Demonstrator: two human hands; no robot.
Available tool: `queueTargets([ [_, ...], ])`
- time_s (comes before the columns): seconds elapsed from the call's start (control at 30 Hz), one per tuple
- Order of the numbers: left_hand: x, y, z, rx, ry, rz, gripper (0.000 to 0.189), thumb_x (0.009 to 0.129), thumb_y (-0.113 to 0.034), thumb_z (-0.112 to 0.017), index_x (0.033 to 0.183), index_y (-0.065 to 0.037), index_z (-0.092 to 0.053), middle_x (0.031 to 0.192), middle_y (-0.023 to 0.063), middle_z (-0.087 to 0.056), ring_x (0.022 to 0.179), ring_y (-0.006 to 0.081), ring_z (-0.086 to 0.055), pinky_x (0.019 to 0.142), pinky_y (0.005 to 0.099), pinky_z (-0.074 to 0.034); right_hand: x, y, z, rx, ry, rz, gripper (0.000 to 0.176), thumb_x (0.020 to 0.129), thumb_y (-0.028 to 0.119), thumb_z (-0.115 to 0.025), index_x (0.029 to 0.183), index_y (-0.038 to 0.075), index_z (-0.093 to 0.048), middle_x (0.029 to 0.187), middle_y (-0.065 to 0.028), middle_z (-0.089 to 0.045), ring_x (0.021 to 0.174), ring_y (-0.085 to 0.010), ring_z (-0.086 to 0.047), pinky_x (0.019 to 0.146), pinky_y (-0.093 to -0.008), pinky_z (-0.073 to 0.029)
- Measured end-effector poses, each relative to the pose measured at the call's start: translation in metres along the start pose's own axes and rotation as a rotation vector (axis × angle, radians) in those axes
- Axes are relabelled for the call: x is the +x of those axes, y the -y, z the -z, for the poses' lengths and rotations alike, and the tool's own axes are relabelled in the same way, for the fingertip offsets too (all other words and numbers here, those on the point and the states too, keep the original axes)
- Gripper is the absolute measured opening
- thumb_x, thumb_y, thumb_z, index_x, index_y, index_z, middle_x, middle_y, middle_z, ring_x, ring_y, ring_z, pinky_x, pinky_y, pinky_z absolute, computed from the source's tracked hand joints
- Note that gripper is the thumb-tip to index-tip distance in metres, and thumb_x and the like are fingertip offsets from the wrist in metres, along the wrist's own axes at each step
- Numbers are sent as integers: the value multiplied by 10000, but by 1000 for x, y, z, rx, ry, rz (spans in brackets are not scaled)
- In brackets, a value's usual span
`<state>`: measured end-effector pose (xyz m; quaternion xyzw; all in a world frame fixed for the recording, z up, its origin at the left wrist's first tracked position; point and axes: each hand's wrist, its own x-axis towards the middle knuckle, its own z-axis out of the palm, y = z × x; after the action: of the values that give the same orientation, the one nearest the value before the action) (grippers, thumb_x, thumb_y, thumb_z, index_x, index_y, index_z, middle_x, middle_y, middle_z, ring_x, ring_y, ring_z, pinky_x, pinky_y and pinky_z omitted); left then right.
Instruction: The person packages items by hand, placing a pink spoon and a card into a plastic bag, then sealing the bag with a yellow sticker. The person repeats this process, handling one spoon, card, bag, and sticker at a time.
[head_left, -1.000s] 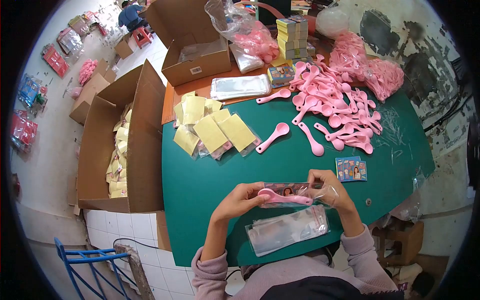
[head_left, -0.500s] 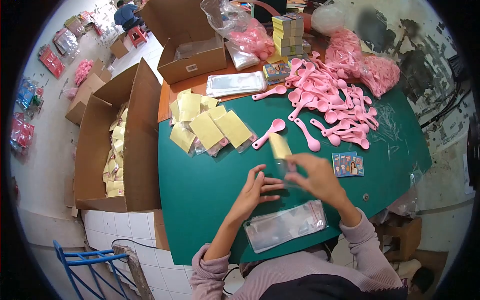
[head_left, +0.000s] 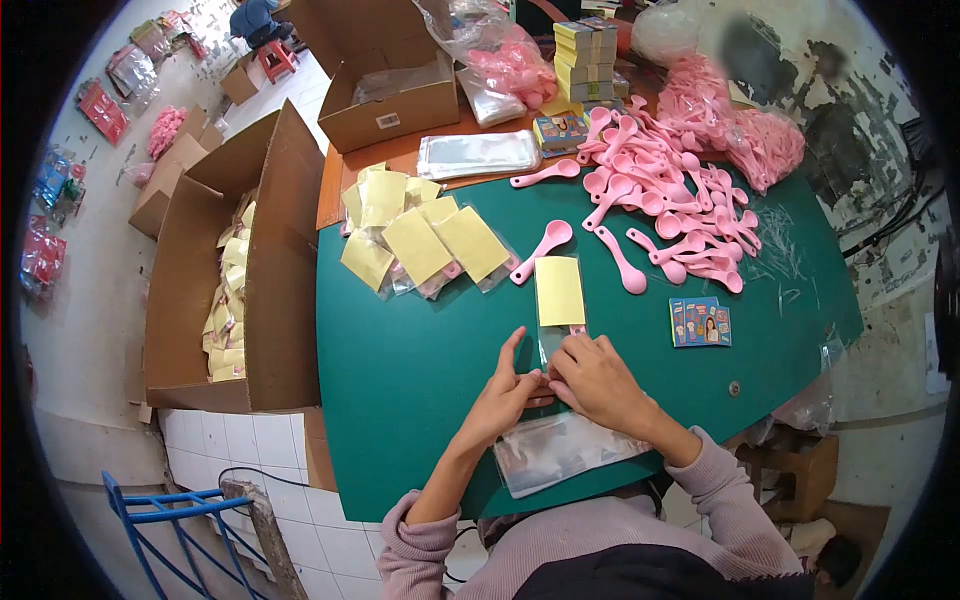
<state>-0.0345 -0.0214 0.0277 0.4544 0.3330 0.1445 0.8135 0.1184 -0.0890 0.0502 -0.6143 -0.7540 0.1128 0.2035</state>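
A clear plastic bag [head_left: 549, 342] with a yellow card [head_left: 559, 292] in its far part lies on the green table, and a bit of pink spoon handle [head_left: 577, 329] shows beside the card. At the bag's near end the fingers of both hands meet. My right hand [head_left: 600, 380] is closed on this end in a pinch. My left hand [head_left: 508, 398] grips the bag's edge with thumb and bent fingers, its index finger stretched away. Just below my hands lies a stack of empty clear bags [head_left: 565, 458]. Blue printed cards [head_left: 699, 323] lie to the right.
Pink measuring spoons [head_left: 650, 200] are heaped at the back right. Filled bags with yellow cards [head_left: 415, 245] lie at the left, beside a large cardboard box [head_left: 285, 290] of more. Clear bags [head_left: 478, 155] and card bundles [head_left: 583, 60] stand behind. A person [head_left: 258, 22] sits far off.
The bag with the yellow card has come down flat on the table, its card pointing away from me. My right hand has moved down to its near end, meeting my left hand.
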Motion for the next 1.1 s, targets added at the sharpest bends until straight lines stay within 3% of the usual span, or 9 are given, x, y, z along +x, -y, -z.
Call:
queueTargets([
  [0.33, 20, 9, 2, 173, -32, -129, 623, 870, -13, -461, 1401, -126, -155, 916, 127, -622, 851, 153, -614, 702, 274, -530, -6, -12, 10, 17, -12, 151, 159, 739, 147, -621, 803, 47, -516, 771, -78, -485, 757, -239, -488, 711, -339, -351],
  [0.47, 16, -1, 0, 84, -112, -147, 561, 883, -13, -435, 1376, -99, -183, 918, 138, -634, 859, 167, -627, 724, 251, -500, -18, -42, 62, 786, 324, 25, 135, 774, 105, -615, 792, 46, -495, 776, -53, -461, 727, -158, -462, 673, -286, -377],
  [0.57, 14, -4, 2, 95, -72, -137, 413, 889, -12, -420, 1287, -62, -323, 928, 140, -638, 849, 161, -630, 722, 245, -494, -52, -112, 115, 951, 65, -39, 158, 765, 135, -631, 796, 41, -509, 784, -23, -487, 715, -128, -478, 654, -254, -400],
  [0.63, 16, 0, 6, 47, -48, -109, 259, 898, -23, -415, 1155, -23, -456, 944, 119, -637, 840, 144, -620, 734, 236, -488, -75, -178, 147, 841, -285, -222, 134, 802, 153, -579, 767, 28, -544, 767, -69, -556, 737, -148, -547, 650, -287, -433],
  [0.73, 18, 8, 12, 55, 42, -170, 168, 909, -43, -420, 1024, -3, -536, 959, 95, -631, 836, 120, -606, 740, 228, -482, -83, -220, 179, -79, -402, -692, 121, 791, 108, -557, 825, -6, -580, 889, -137, -617, 853, -216, -601, 724, -329, -464],
  [0.8, 15, 4, 7, 54, 24, -158, 161, 913, -54, -425, 1009, -1, -542, 959, 90, -628, 839, 118, -603, 746, 226, -481, -88, -202, 172, -613, 205, -1280, 272, 756, 68, -574, 1015, -17, -563, 1051, -187, -588, 1013, -272, -565, 838, -351, -446],
  [0.83, 16, 3, 4, 49, 9, -137, 157, 917, -65, -430, 995, 1, -549, 959, 86, -624, 842, 116, -599, 752, 225, -479, -105, -208, 136, -499, -241, -641, 465, 701, 55, -626, 1144, 10, -493, 1133, -177, -541, 1060, -278, -525, 880, -343, -425],
  [0.9, 18, 2, 2, 76, 54, -135, 153, 918, -73, -438, 999, 3, -543, 963, 90, -621, 874, 138, -604, 780, 243, -484, -50, -99, 100, 225, -208, -372, 520, 657, 73, -707, 1120, 40, -473, 1094, -144, -491, 1010, -296, -514, 840, -361, -439],
  [1.1, 6, -5, 0, -103, 209, -178, 153, 905, -56, -450, 1029, 4, -518, 1024, 112, -603, 928, 189, -615, 833, 290, -482, -21, -44, 13, 329, -199, -138, 301, 699, 83, -703, 957, 37, -555, 955, -117, -447, 805, -257, -525, 729, -333, -466],
])
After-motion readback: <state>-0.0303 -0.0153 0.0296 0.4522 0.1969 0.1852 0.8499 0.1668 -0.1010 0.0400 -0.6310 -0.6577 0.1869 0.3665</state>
